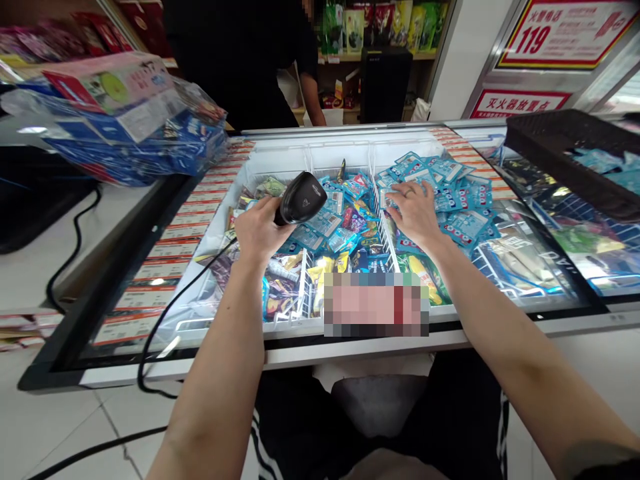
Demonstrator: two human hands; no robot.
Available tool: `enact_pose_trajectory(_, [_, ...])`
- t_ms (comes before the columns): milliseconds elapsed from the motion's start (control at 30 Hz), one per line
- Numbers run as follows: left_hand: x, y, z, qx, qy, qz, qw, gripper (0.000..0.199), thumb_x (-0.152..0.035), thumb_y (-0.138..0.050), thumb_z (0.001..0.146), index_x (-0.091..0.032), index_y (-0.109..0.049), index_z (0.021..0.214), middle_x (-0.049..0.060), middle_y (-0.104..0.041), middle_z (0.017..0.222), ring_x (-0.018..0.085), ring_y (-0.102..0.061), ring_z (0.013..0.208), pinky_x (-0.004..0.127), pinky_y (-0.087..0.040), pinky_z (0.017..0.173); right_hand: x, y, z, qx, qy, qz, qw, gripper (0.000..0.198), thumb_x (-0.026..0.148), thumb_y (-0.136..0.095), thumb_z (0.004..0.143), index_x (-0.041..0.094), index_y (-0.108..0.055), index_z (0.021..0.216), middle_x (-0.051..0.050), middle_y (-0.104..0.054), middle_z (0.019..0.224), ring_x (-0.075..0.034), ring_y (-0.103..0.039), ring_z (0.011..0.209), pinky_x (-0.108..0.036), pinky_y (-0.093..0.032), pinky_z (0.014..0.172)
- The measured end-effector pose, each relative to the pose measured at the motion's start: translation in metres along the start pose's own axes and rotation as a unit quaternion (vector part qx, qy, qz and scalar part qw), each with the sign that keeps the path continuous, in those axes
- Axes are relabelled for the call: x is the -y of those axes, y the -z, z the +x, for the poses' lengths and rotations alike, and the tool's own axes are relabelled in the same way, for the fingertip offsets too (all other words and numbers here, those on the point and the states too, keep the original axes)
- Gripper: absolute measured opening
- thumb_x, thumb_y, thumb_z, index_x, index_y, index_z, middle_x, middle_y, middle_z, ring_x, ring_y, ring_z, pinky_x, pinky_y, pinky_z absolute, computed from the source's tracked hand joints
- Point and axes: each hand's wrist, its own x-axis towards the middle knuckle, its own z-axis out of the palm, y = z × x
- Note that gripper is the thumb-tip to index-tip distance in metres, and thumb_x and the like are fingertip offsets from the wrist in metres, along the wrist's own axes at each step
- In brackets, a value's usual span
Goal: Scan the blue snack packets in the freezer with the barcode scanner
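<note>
Near edge: freezer (290,360) rim runs L to R; just past it, yellow packs (327,270) sit low in the mid. compartment. Scanner cord (200,275) loops out to the L, over the rim.

Farther in, L hand (259,230) is wrapped round the handle of a black scanner (303,198), held above the mid. compartment. Its long axis runs from the hand to the R & slightly far, so the head end is on the R hand's side.

R hand (415,212) is over the R compartment, just past the wire divider (384,241). Fingers part bent, a bit apart; can't tell if they're pinching a packet. Blue packets (470,227) lie under it & spread R & far, at mixed angles w/ no common axis. R hand is def. nearer to that pile; from the L hand it's across the divider, to the R.

Far side: person in black (225,60), by the freezer.
</note>
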Motion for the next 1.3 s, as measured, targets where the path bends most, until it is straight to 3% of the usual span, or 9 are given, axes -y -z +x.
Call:
enact_pose_trajectory(133, [0.000,0.001,0.001,0.002,0.014,-0.009,1.000,0.033,-0.043,-0.059,0.075,-0.020,-0.063,0.098,0.007,-0.066,0.093,0.026,-0.062,0.091,0.030,-0.038,0.065,0.031,-0.003,0.001,0.073,0.129,0.102,0.984,0.044,0.042,-0.038,0.095,0.026,-0.045,0.136,-0.004,-0.051,0.138,-0.024,-0.042,0.127,-0.051,-0.028,0.107])
enact_pose_trajectory(233, [0.000,0.001,0.001,-0.001,0.024,-0.003,1.000,0.034,-0.044,-0.057,0.076,-0.019,-0.063,0.098,0.007,-0.066,0.094,0.026,-0.062,0.091,0.029,-0.038,0.065,0.052,-0.009,0.001,0.120,0.215,0.145,0.958,0.050,0.046,-0.042,0.094,0.029,-0.038,0.140,-0.002,-0.044,0.144,-0.023,-0.036,0.133,-0.049,-0.025,0.110])
enact_pose_trajectory(367, [0.001,0.002,0.001,-0.007,0.026,0.004,1.000,0.035,-0.043,-0.058,0.075,-0.020,-0.063,0.101,0.007,-0.066,0.093,0.025,-0.061,0.092,0.029,-0.038,0.066,0.059,-0.011,0.003,0.135,0.250,0.165,0.945,0.039,0.048,-0.046,0.092,0.032,-0.053,0.127,0.000,-0.053,0.136,-0.023,-0.042,0.128,-0.050,-0.025,0.109])
enact_pose_trajectory(467, [0.001,0.003,0.001,-0.013,0.021,0.008,1.000,0.034,-0.042,-0.059,0.075,-0.021,-0.063,0.101,0.006,-0.066,0.093,0.025,-0.061,0.091,0.028,-0.038,0.065,0.051,-0.007,0.004,0.114,0.205,0.160,0.959,0.037,0.050,-0.041,0.093,0.025,-0.066,0.107,-0.004,-0.065,0.115,-0.022,-0.054,0.112,-0.043,-0.034,0.101])
enact_pose_trajectory(567, [0.001,0.003,0.001,-0.019,0.012,0.009,1.000,0.033,-0.041,-0.060,0.074,-0.021,-0.064,0.100,0.006,-0.067,0.092,0.024,-0.062,0.089,0.028,-0.038,0.064,0.043,-0.001,0.002,0.102,0.127,0.121,0.979,0.047,0.055,-0.035,0.093,0.022,-0.068,0.096,-0.008,-0.066,0.103,-0.024,-0.057,0.101,-0.040,-0.040,0.092])
enact_pose_trajectory(733, [-0.001,0.004,0.000,-0.026,-0.001,0.001,1.000,0.031,-0.040,-0.060,0.074,-0.021,-0.064,0.097,0.006,-0.067,0.090,0.024,-0.063,0.088,0.028,-0.039,0.064,0.040,-0.004,-0.002,0.080,0.051,0.063,0.993,0.070,0.071,-0.046,0.080,0.018,-0.055,0.125,-0.014,-0.056,0.123,-0.031,-0.048,0.114,-0.045,-0.039,0.094])
enact_pose_trajectory(933, [-0.003,0.003,0.000,-0.028,-0.017,0.004,0.999,0.029,-0.041,-0.060,0.074,-0.021,-0.064,0.095,0.006,-0.066,0.088,0.024,-0.063,0.086,0.028,-0.039,0.063,0.035,-0.012,-0.001,0.095,0.006,0.093,0.991,0.081,0.074,-0.057,0.070,0.016,-0.050,0.125,-0.016,-0.056,0.120,-0.035,-0.046,0.115,-0.048,-0.039,0.092])
enact_pose_trajectory(1100, [-0.005,0.002,-0.001,-0.020,-0.043,0.011,0.999,0.028,-0.043,-0.057,0.077,-0.021,-0.064,0.093,0.005,-0.066,0.085,0.023,-0.063,0.083,0.029,-0.037,0.061,0.027,-0.016,0.000,0.078,-0.042,0.159,0.983,0.068,0.059,-0.054,0.081,0.021,-0.033,0.134,-0.010,-0.061,0.105,-0.028,-0.059,0.094,-0.040,-0.045,0.079])
enact_pose_trajectory(1300, [-0.008,0.001,-0.002,0.012,-0.074,-0.011,0.997,0.030,-0.039,-0.057,0.077,-0.022,-0.063,0.101,0.005,-0.066,0.089,0.023,-0.063,0.085,0.028,-0.036,0.063,0.019,-0.021,0.002,0.051,-0.073,0.141,0.986,0.058,0.047,-0.041,0.091,0.019,-0.025,0.139,-0.005,-0.062,0.089,-0.022,-0.061,0.077,-0.036,-0.047,0.073])
